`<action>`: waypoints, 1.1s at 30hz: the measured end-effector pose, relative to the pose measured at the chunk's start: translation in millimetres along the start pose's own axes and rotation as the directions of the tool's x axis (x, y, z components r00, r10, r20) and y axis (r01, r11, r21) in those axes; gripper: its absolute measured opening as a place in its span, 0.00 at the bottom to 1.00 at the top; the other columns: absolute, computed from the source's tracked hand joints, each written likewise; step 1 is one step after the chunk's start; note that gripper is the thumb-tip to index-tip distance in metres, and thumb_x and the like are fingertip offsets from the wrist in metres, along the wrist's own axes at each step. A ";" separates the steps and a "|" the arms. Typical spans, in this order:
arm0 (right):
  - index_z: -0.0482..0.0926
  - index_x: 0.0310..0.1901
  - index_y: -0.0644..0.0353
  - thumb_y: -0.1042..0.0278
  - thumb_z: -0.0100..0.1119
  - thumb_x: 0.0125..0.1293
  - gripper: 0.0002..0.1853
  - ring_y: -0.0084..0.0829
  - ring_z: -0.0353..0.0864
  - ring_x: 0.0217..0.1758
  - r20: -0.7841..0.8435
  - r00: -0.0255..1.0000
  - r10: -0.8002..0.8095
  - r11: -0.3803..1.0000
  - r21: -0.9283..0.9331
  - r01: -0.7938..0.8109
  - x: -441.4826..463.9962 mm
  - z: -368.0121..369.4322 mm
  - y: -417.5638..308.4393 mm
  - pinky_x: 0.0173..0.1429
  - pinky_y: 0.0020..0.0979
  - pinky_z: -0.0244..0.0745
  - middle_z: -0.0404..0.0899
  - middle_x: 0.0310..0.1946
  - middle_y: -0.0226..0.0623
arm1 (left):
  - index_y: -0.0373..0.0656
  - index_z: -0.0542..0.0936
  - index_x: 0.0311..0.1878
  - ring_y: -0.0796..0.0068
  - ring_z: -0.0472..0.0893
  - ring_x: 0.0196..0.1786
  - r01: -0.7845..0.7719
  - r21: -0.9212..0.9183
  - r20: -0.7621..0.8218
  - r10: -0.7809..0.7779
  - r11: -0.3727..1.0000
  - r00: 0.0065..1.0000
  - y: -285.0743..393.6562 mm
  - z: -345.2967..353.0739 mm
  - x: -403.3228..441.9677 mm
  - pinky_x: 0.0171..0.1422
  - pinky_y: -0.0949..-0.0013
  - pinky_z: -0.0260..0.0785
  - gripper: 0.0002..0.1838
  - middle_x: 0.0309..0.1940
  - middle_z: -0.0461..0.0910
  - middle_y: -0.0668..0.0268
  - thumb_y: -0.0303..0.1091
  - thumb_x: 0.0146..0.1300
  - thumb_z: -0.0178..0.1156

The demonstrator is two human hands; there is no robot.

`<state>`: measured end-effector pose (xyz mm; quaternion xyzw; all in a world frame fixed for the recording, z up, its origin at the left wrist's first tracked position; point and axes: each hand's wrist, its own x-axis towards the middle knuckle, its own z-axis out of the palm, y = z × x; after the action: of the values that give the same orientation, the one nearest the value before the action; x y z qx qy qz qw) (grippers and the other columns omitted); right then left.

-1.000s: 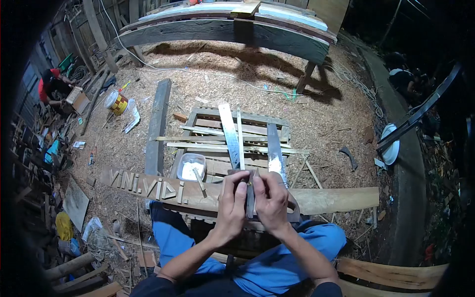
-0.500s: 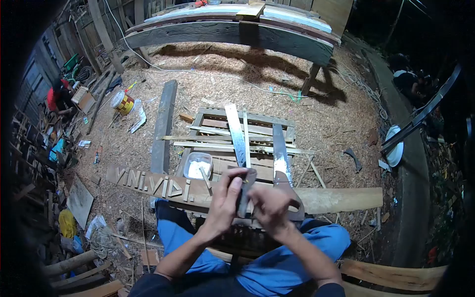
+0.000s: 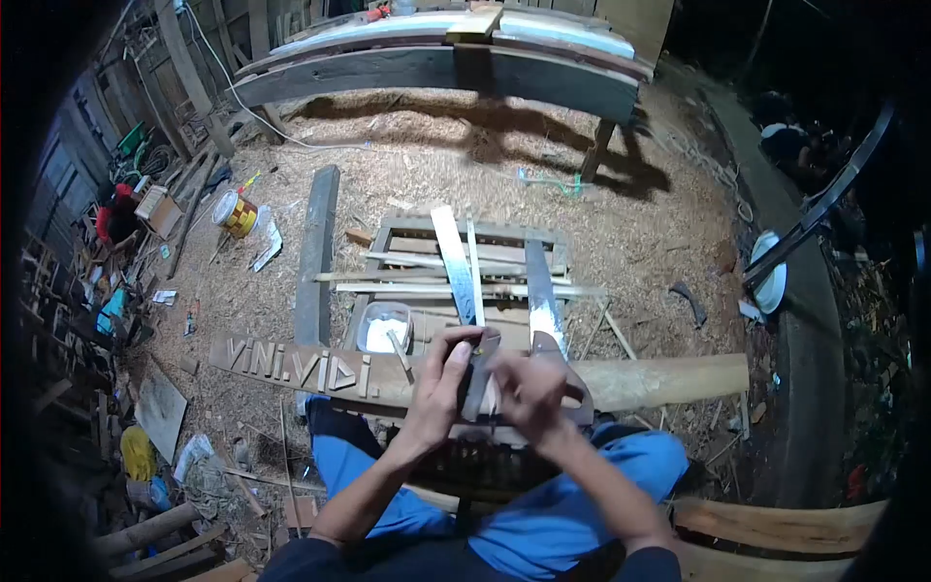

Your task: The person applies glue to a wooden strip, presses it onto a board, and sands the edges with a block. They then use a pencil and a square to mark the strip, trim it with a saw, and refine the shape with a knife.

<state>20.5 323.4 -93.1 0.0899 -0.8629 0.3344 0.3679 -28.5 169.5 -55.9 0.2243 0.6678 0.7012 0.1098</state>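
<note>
My left hand [image 3: 438,388] is closed round a dark, narrow block [image 3: 475,383] held over the pallet. Just right of the block is my right hand [image 3: 531,393], blurred, with its fingers curled; whether anything is in them cannot be made out. Beneath both hands runs a long wooden board [image 3: 669,380], with raised letters [image 3: 301,369] reading "VINI.VIDI." on its left part. A handsaw [image 3: 543,301] lies with its blade pointing away, beside my right hand. Beyond my left hand are a metal strip [image 3: 453,267], a thin wooden strip [image 3: 475,272] and a plastic tub [image 3: 385,328] of white material.
Slats lie across a wooden pallet [image 3: 407,233]. A thick beam [image 3: 316,252] is left of it. Farther off stand a long workbench [image 3: 369,78] and a bucket [image 3: 235,213]. One person [image 3: 118,215] is at far left, another [image 3: 790,145] at upper right.
My right hand has come away from the block's near side and turned, its fingers now curled and blurred. The block now tilts in my left hand. The camera view has shifted slightly.
</note>
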 end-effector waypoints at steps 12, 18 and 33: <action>0.80 0.43 0.57 0.73 0.65 0.67 0.06 0.43 0.78 0.21 0.052 0.996 -0.079 0.981 0.182 0.068 1.1 -1.9 -13.3 0.26 0.40 0.70 0.75 0.20 0.40 | 0.41 0.76 0.63 0.79 0.75 0.58 0.196 -0.284 0.028 -0.196 0.939 0.980 -3.9 -4.0 3.9 0.67 0.71 0.67 0.16 0.55 0.78 0.64 0.39 0.84 0.46; 0.82 0.46 0.54 0.67 0.68 0.67 0.08 0.43 0.81 0.23 -0.030 0.994 0.103 0.994 0.048 -0.101 18.2 -6.0 -0.3 0.28 0.42 0.73 0.77 0.22 0.40 | 0.43 0.75 0.64 0.79 0.73 0.54 0.238 -0.159 0.053 -0.233 0.958 0.971 -6.0 0.6 -2.3 0.64 0.71 0.66 0.16 0.54 0.77 0.66 0.40 0.84 0.46; 0.71 0.52 0.65 0.64 0.51 0.83 0.11 0.30 0.74 0.27 -0.122 0.915 0.386 0.889 0.313 -0.333 14.2 -7.2 -0.1 0.33 0.33 0.69 0.75 0.28 0.37 | 0.40 0.75 0.65 0.72 0.77 0.61 -0.006 0.003 0.048 0.006 1.000 0.999 17.4 0.6 -10.8 0.69 0.68 0.66 0.17 0.59 0.78 0.61 0.39 0.84 0.47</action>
<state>14.6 329.3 -79.5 -0.0505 -0.7703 0.5245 0.3592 -16.2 163.7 -40.6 0.2430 0.6654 0.6950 0.1233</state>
